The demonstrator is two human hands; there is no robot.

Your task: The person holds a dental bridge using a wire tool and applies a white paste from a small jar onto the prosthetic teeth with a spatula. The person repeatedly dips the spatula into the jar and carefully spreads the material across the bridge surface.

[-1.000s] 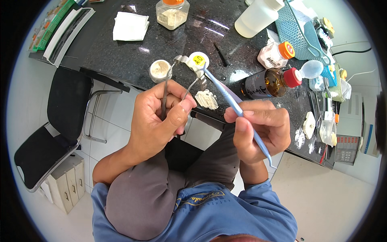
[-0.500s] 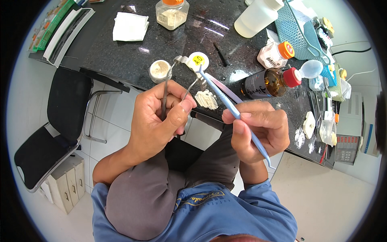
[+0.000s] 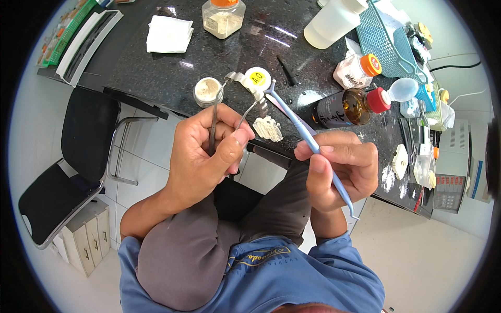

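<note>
My left hand is closed around a thin grey metal tool with two prongs. At the prong tips is a curved silvery piece with tooth-like lumps, partly overlapping a white round lid with a yellow label. My right hand pinches a light blue double-ended dental carver; its upper tip is at the piece's right end, and whether they touch I cannot tell. Behind the carver shows a pinkish stick, mostly hidden. An open jar of cream powder and a ridged cream-white patch are close by.
On the dark speckled counter stand a brown bottle with a red cap, orange-capped jars, a white bottle and a teal basket. Folded white tissue lies far left. A black chair stands left.
My right hand has shifted slightly right, and the carver's upper tip has moved right and a little down toward the piece's right end. My left hand stays in place.
</note>
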